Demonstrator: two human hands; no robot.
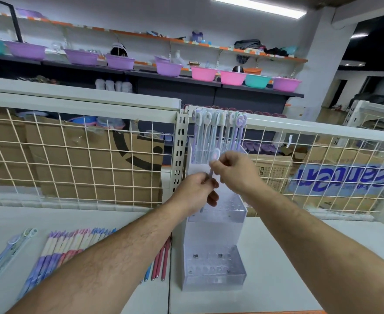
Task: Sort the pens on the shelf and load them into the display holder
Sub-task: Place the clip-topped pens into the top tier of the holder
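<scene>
A clear tiered display holder (213, 236) stands on the white shelf (277, 257). Several pastel pens (218, 130) with round toppers stand in its top tier. Both hands hold one pale pen (214, 162) upright in front of the holder's middle tier. My left hand (197, 193) grips the pen's lower barrel. My right hand (234, 171) pinches it just below the round topper. The lower end of the pen is hidden by my left hand. Rows of loose pens (68, 248) lie flat on the shelf at the left, partly under my left forearm.
A few red and blue pens (161, 261) lie beside the holder's left side. Some long pale pens (9, 250) lie at the far left. A wire grid back panel (73, 159) rises behind the shelf, with cardboard boxes behind it. Coloured basins line distant shelves.
</scene>
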